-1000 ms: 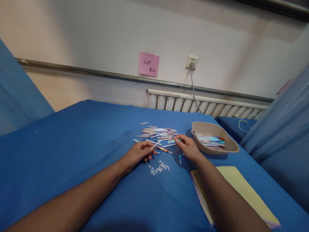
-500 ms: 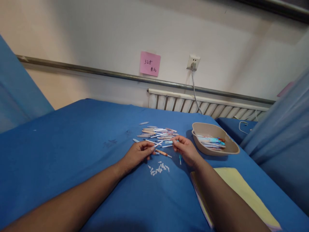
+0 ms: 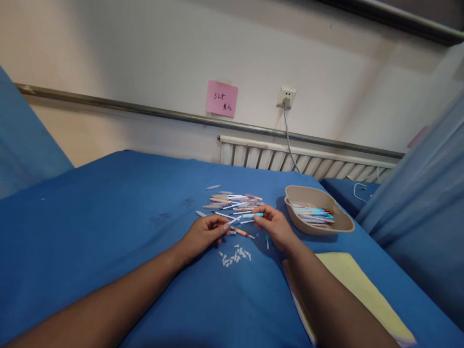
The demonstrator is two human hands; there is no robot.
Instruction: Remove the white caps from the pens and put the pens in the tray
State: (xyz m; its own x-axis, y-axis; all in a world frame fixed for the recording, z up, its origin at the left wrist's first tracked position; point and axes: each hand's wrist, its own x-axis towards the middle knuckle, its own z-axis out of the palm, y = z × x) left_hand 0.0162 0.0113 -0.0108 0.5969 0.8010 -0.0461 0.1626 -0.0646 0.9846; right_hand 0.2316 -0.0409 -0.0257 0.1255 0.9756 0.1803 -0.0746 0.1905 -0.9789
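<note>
My left hand (image 3: pixel 203 234) rests on the blue cloth with its fingers pinched on a thin white refill (image 3: pixel 234 220). Facing it, my right hand (image 3: pixel 276 226) pinches a light blue pen barrel (image 3: pixel 256 215). The two pieces point toward each other, a small gap apart. Just beyond my fingers lies a heap of pens and pen parts (image 3: pixel 232 202). An orange pen (image 3: pixel 241 233) lies between my hands. A small teal part (image 3: pixel 267 240) sits by my right wrist. Several tiny white caps (image 3: pixel 234 256) are scattered in front of my left hand.
A beige tray (image 3: pixel 319 227) with several finished pens stands right of my right hand. A yellow notebook (image 3: pixel 357 290) lies under my right forearm. Behind the blue table (image 3: pixel 108 217) are a radiator, a wall socket with cable and a pink note (image 3: pixel 222 98). Blue curtains hang on both sides.
My right hand has drawn the blue barrel back from the heap toward my left hand. The left hand has barely moved. The camera has shifted slightly.
</note>
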